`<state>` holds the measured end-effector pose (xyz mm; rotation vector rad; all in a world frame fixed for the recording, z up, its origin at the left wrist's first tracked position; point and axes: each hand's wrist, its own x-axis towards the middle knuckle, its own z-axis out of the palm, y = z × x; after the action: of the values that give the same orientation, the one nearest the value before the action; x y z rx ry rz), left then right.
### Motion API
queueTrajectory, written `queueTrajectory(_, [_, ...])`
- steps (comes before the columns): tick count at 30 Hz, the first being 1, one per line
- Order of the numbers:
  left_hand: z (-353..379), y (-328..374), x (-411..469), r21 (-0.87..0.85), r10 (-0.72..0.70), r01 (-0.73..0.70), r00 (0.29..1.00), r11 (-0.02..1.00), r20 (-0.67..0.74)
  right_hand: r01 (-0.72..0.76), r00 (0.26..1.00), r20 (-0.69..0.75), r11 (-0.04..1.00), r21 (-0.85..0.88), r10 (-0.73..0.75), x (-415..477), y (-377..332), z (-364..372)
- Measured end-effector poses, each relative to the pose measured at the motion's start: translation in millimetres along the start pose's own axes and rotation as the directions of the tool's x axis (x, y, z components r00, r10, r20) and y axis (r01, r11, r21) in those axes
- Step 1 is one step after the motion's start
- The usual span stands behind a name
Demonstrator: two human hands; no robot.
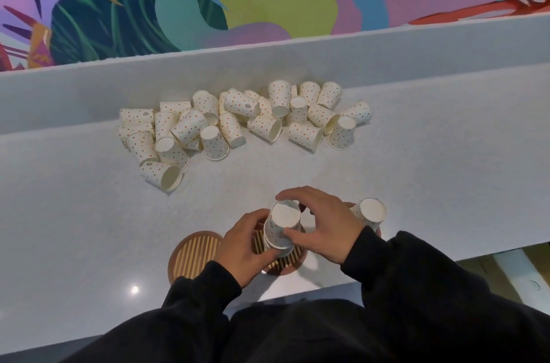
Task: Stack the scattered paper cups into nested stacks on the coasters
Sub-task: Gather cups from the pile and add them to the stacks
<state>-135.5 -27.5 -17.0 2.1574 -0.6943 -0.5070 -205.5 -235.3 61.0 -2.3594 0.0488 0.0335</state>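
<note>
Both hands on the cup stack [279, 248], which stands on the middle coaster [286, 266] near the counter's [416, 184] front edge. Left hand [244, 246]: fingers curled round the lower cups from the left. Right hand [324, 225]: thumb and fingers curled round the top cup [285, 217], upside down, base up, sitting over the ones below. Left coaster [193, 257] just beside the left wrist. Another upside-down cup [370, 212] stands right of the right hand, its foot hidden by the wrist. Loose cups [238, 121] heaped towards the counter's far edge, mostly on their sides

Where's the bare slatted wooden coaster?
Head view, lower centre-left: the round slatted wooden coaster lies just left of the left hand, which grips the dotted paper cup stack.
</note>
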Motion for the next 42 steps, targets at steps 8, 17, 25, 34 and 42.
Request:
queueTrajectory(8, [5.1, -5.6, -1.0, 0.002, 0.001, -0.001, 1.0, 1.0, 0.028, -0.066, 0.998, 0.001, 0.995, 0.07, 0.066, -6.5, 15.1, 37.7])
queueTrajectory(17, [6.9, -14.7, 4.3, 0.072, -0.015, 0.012, 0.999, 0.997, 0.045, -0.22, 0.975, 0.058, 0.968, 0.122, 0.214, -6.6, 31.5, 55.2])
queueTrajectory(25, [4.4, -18.8, 6.7, 0.094, -0.021, 0.01, 0.993, 0.995, 0.12, -0.355, 0.928, 0.162, 0.929, 0.102, 0.337, -8.9, 43.0, 60.2])
queueTrajectory(34, [-43.4, -35.7, 19.2, 0.037, -0.095, 0.093, 0.994, 0.995, 0.05, -0.334, 0.938, 0.122, 0.94, 0.07, 0.325, 10.7, 16.2, 10.4])
queueTrajectory(42, [-149.6, -106.1, 56.4, 0.009, -0.233, 0.264, 0.867, 0.965, -0.439, -0.244, 0.969, 0.086, 0.957, 0.159, 0.233, 101.6, -20.6, -22.8])
